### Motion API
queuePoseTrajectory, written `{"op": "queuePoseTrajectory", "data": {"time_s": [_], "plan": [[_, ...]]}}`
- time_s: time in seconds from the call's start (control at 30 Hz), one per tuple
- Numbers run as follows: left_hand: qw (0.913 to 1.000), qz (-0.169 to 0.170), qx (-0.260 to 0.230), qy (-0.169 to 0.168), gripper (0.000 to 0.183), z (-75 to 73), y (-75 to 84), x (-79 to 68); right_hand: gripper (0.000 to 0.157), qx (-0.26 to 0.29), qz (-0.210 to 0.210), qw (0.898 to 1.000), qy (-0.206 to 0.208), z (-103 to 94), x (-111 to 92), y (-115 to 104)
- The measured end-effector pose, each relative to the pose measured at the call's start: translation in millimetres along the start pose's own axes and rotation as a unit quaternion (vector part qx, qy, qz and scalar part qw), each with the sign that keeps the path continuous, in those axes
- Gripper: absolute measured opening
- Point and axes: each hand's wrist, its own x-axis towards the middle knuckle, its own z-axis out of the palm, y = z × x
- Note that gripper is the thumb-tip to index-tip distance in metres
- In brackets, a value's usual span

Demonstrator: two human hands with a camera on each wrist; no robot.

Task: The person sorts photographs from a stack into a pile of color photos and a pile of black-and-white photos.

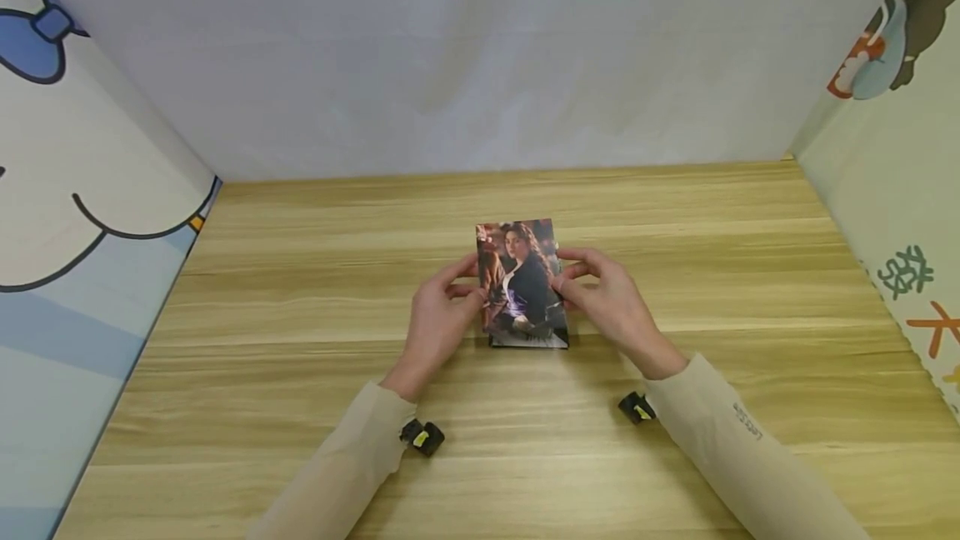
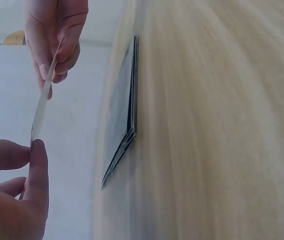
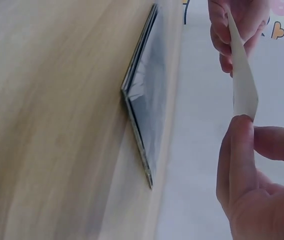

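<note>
A photo print [image 1: 525, 277] of a long-haired person in a dark jacket is held at both long sides. My left hand [image 1: 438, 315] pinches its left edge between thumb and fingers, and my right hand [image 1: 611, 302] pinches the right edge. Seen nearly edge-on in the left wrist view, the thin print [image 2: 41, 112] bows slightly and hangs above the table. Below it lies a flat stack of glossy photo prints [image 2: 119, 102], whose layered edges also show in the right wrist view. From the head view the held print covers most of that stack.
The wood-grain table [image 1: 322, 265] reaches back to a pale grey wall [image 1: 450, 65]. Cartoon-printed panels stand at left [image 1: 67, 357] and right [image 1: 885, 190]. Small black cameras [image 1: 422, 437] sit at both sleeve cuffs.
</note>
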Motion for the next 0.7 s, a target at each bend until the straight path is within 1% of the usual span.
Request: {"op": "queuePoseTrajectory", "data": {"time_s": [0.23, 0.47, 0.6, 0.7], "plan": [[0.9998, -0.006, -0.020, 0.002, 0.058, -9.0, 6.0, -4.4, 0.053, 0.007, -0.013, 1.000, -0.021, -0.6, -6, -7], [0.9995, 0.005, -0.032, 0.000, 0.057, -20.0, 10.4, -8.0, 0.056, 0.017, -0.026, 0.999, -0.033, 2.7, -11, -14], [0.9991, -0.003, -0.042, -0.005, 0.057, -26.5, 13.1, -10.6, 0.056, 0.018, -0.041, 0.998, -0.035, 6.0, -12, -17], [0.9993, -0.007, -0.037, -0.006, 0.057, -32.3, 14.9, -12.6, 0.057, 0.018, -0.053, 0.998, -0.038, 9.1, -13, -21]]}}
